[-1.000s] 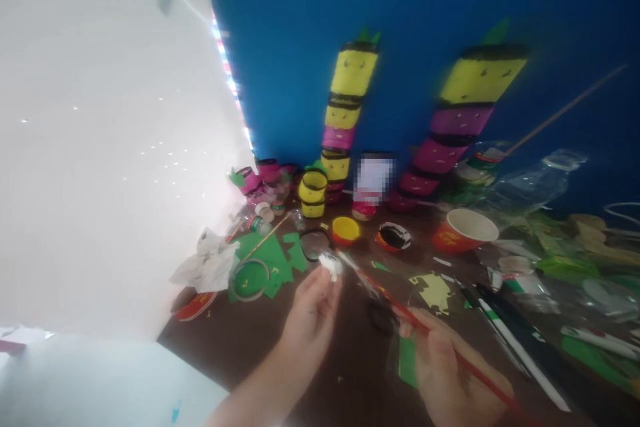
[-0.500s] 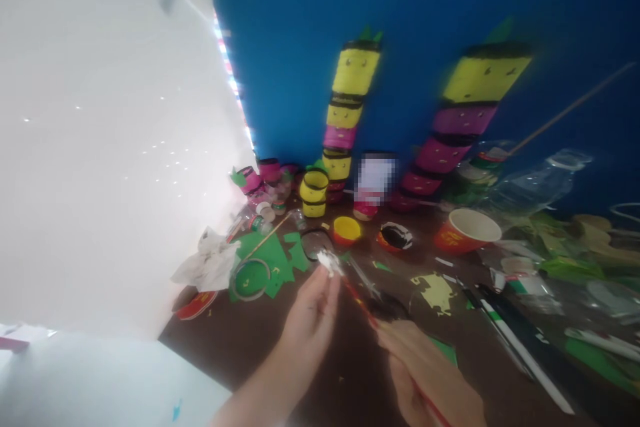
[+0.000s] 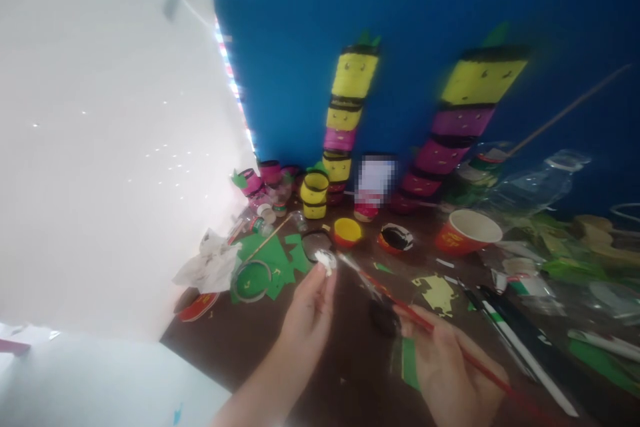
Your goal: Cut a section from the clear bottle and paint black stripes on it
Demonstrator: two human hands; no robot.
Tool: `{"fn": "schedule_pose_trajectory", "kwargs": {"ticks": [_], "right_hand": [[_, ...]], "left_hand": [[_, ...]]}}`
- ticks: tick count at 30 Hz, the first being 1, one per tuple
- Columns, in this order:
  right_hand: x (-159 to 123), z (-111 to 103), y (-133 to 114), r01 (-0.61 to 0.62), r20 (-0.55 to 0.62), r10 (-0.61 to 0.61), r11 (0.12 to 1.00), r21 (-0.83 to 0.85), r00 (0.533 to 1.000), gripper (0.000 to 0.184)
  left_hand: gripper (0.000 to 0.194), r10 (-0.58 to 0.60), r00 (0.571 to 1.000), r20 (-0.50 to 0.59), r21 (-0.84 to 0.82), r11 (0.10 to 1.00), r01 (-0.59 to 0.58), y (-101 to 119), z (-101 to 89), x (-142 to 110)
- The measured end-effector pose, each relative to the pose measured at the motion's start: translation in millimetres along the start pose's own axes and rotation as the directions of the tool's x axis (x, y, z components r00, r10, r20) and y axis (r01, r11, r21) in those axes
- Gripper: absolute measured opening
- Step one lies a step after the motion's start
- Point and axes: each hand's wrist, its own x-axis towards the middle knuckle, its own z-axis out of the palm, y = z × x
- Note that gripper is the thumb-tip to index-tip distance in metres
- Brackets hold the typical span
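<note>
Between the fingertips of my left hand (image 3: 310, 303) is a small white piece (image 3: 327, 260), its kind too blurred to tell. My right hand (image 3: 453, 360) is closed round a red-handled paintbrush (image 3: 423, 320), tilted with its tip toward the white piece. A gap shows between the tip and the piece. Scissors (image 3: 385, 313) lie on the table by the brush, partly hidden. Just beyond are a yellow paint cup (image 3: 347, 232) and a cup of black paint (image 3: 397, 238).
Yellow and purple stacked-cup figures (image 3: 355, 77) stand against the blue wall. Green paper scraps (image 3: 273, 257) and crumpled tissue (image 3: 207, 263) lie left. At right are a red paper cup (image 3: 467, 232), a clear plastic bottle (image 3: 540, 183) and pens (image 3: 530, 357). A phone-like blurred screen (image 3: 376, 180) stands behind.
My right hand has moved right and lowered, drawing the paintbrush tip back from the white piece. My left hand stays nearly in place.
</note>
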Motion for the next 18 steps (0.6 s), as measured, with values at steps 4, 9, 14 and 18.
{"fn": "schedule_pose_trajectory", "kwargs": {"ticks": [4, 9, 14, 18], "right_hand": [[11, 9, -4, -0.111, -0.04, 0.119, 0.981, 0.159, 0.992, 0.026], [15, 13, -5, -0.207, -0.114, 0.222, 0.97, 0.128, 0.968, 0.038], [16, 13, -1, -0.273, -0.134, 0.291, 0.952, 0.141, 0.947, 0.04], [14, 10, 4, -0.312, -0.11, 0.324, 0.943, 0.112, 0.94, 0.04]], "left_hand": [[0.015, 0.012, 0.999, 0.042, 0.035, 0.999, -0.014, -8, -5.3, 0], [0.015, -0.039, 0.996, 0.08, 0.034, 0.999, 0.037, -10, -2.2, -6], [0.015, -0.049, 0.992, 0.118, 0.055, 0.998, 0.043, -12, -0.3, -13], [0.015, -0.079, 0.992, 0.1, 0.081, 0.994, 0.071, -18, -4.1, -14]]}}
